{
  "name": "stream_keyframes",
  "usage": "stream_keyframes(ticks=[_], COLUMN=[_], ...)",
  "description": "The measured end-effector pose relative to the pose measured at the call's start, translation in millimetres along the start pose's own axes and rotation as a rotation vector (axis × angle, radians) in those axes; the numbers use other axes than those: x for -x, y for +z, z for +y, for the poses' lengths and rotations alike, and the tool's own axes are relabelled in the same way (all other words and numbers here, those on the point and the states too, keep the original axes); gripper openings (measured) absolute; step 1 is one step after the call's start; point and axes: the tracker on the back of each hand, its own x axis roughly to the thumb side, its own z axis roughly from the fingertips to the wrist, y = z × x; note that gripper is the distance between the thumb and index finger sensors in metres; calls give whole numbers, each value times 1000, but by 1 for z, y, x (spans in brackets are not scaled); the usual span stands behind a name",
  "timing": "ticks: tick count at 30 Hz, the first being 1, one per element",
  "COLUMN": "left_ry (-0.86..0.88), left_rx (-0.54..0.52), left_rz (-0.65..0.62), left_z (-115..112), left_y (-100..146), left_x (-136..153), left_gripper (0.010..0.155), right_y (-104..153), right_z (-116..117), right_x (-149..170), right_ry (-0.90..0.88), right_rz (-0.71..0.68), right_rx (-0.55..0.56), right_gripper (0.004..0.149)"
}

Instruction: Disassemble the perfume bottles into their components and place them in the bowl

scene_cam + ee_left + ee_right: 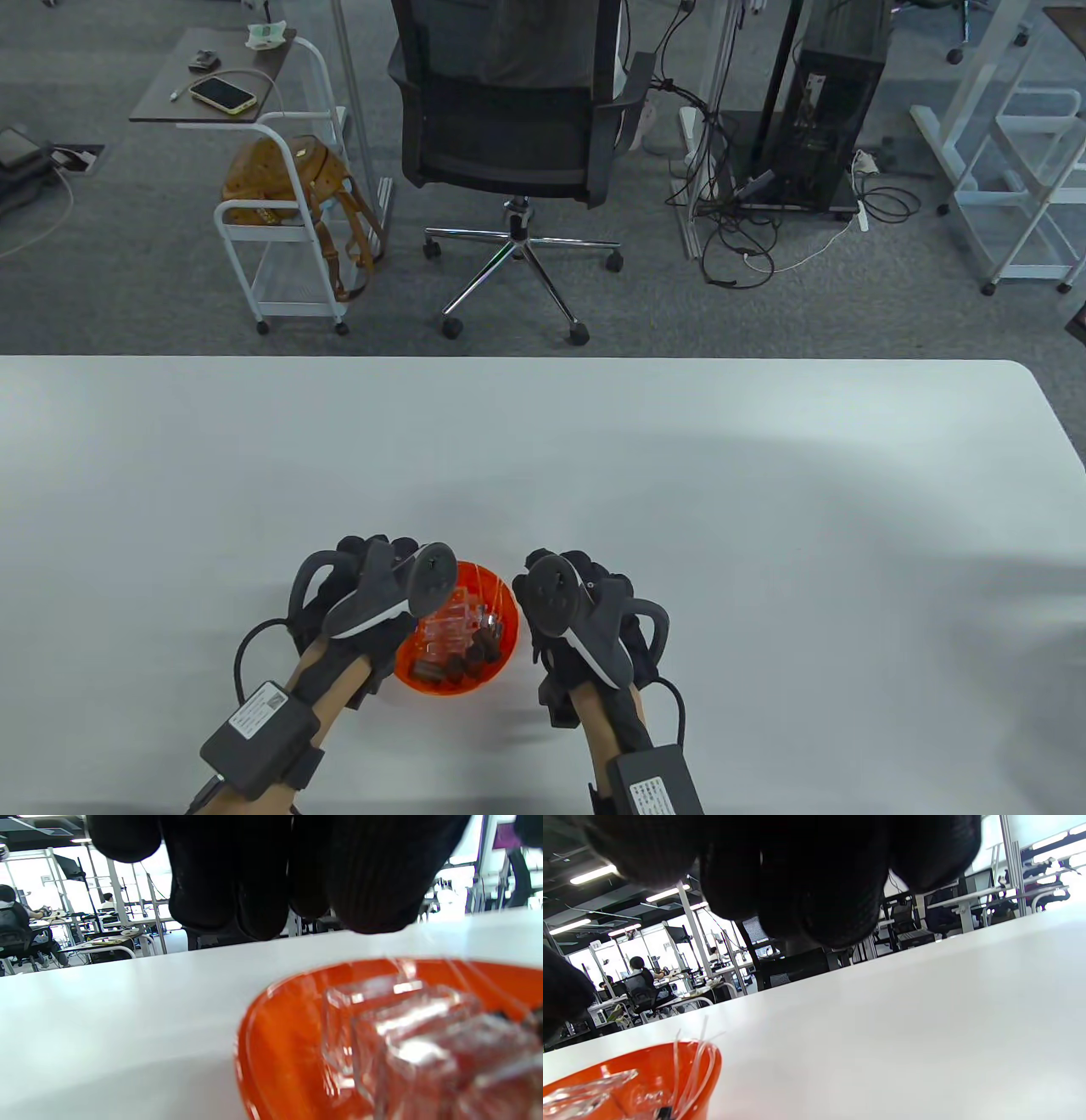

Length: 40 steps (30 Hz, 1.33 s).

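An orange bowl (409,658) stands near the table's front edge between my two hands. In it lie clear glass bottle bodies (445,626), several dark brown caps (465,666) and thin clear tubes (492,596). My left hand (373,556) rests just left of the bowl, its fingers loosely curled and holding nothing. The right hand (585,581) sits just right of the bowl, also loosely curled and empty. The left wrist view has the left hand's fingers (263,899) hanging over the bowl (288,1052) and glass (424,1039). The right wrist view shows the bowl's edge (640,1065) with tubes (691,1065) below the fingers (806,891).
The white table (679,509) stretches far and to both sides of the bowl. Beyond its far edge stand an office chair (509,127), a white trolley (280,229) with a brown bag, and cables by a computer tower (814,110).
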Motion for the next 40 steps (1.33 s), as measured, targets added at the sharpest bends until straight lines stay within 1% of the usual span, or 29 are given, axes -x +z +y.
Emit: stream_keyframes(ticks=[1, 3, 5, 7, 9, 12, 14, 16, 19, 21, 23, 26, 32, 40], left_ry=[23, 89, 119, 118, 104, 58, 33, 12, 10, 11, 6, 6, 32, 30], left_rx=[-19, -100, -172, -266, -325, -399, -405, -436, -463, -433, -401, -366, -359, -341], left_rz=[4, 5, 3, -1, -4, 1, 9, 11, 18, 29, 35, 35, 33, 34], left_z=[4, 18, 28, 36, 38, 34, 28, 20, 9, 2, -6, -11, -12, -13], left_y=[3, 13, 23, 35, 44, 59, 66, 74, 80, 81, 81, 79, 77, 77], left_x=[4, 18, 31, 46, 55, 71, 77, 82, 90, 93, 95, 95, 93, 93], left_gripper=[62, 62, 63, 64, 64, 67, 68, 68, 69, 69, 70, 70, 70, 69], right_y=[0, 2, 2, 2, 3, 5, 6, 6, 7, 8, 8, 8, 6, 7], right_z=[-2, -9, -16, -23, -28, -32, -33, -32, -28, -25, -20, -15, -13, -12], right_x=[0, -2, -3, -3, -2, 4, 7, 11, 15, 17, 20, 24, 32, 33], right_ry=[13, 70, 139, 226, 283, 357, 397, 454, 527, 543, 563, 579, 561, 527], right_rz=[-7, -28, -55, -92, -133, -166, -178, -186, -200, -210, -215, -213, -187, -178], right_rx=[16, 82, 131, 201, 245, 310, 339, 360, 385, 400, 395, 376, 348, 305], right_gripper=[53, 55, 57, 59, 61, 62, 63, 64, 65, 66, 66, 67, 67, 66])
